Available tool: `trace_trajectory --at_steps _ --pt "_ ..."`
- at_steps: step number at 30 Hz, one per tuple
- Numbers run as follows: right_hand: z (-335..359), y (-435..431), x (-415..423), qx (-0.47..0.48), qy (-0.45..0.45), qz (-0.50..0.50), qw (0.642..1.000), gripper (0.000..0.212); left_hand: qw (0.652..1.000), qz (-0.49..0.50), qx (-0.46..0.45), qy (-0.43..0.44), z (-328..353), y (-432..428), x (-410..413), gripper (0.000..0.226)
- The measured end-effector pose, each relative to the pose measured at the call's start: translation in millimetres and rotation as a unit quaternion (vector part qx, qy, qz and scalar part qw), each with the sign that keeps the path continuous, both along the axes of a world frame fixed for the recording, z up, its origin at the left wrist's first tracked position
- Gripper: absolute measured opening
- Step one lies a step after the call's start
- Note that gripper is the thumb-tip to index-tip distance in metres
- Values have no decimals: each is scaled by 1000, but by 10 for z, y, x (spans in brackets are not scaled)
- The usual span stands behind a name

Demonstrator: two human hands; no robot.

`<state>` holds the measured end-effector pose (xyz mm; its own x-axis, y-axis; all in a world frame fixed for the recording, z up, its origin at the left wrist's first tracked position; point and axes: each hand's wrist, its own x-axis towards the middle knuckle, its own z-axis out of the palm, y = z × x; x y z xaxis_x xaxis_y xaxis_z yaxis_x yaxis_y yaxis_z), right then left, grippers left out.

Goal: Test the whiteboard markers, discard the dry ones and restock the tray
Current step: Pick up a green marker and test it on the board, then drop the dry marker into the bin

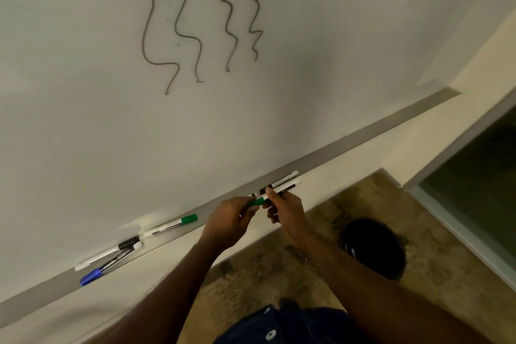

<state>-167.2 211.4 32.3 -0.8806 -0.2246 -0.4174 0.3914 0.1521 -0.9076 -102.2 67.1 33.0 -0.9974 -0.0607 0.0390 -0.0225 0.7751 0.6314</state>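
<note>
Both hands meet just in front of the tray (349,137) at the foot of the whiteboard (321,36). The left hand (231,218) pinches the cap end of the green-capped marker (258,201) between thumb and curled fingers. The right hand (287,209) is curled round the barrel, its index finger laid along the top. The cap appears seated on the barrel; whether it is being pulled off or pressed home cannot be told. To separate it, hold the barrel firm and draw the cap straight along the marker's axis, without twisting sideways, and keep the fingers off the tip. Retain the cap in the left hand. Draw the test stroke on bare board to the right of the four wavy lines (178,22), so a faint result is not confused with existing marks. A weak or broken stroke likely indicates a dry marker; it goes in the black bin (371,248) on the floor to the right. On the tray lie a second green marker (173,223), a black-capped pair (125,244), a blue marker (92,276) and one more marker (282,178) just behind the right hand.
</note>
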Motion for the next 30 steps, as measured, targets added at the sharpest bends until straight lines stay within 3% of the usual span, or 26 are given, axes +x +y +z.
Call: trace_trajectory --at_steps 6,12,16,21,25,28,30 --pt "-253 590 -190 -43 -115 -111 986 17 997 -17 -26 -72 -200 258 -155 41" --pt "-711 1412 -287 120 -63 -152 979 6 988 -74 -64 -118 -454 574 -397 36" --pt "-908 2008 -236 293 -30 -94 951 6 979 -122 -89 -136 -600 873 -637 37" --pt "-1090 2584 -366 371 -42 -60 926 18 960 -185 -130 -165 -682 1336 -1031 39" --pt "-1081 2966 -545 403 -49 -45 913 5 937 -244 -173 -180 -736 1726 -1303 45" --pt "-1063 3218 -663 383 -19 -51 922 44 920 -280 -201 -187 -741 2003 -1480 53" --pt "-1049 3361 -729 386 9 -60 920 54 915 -291 -215 -179 -734 2157 -1592 63"
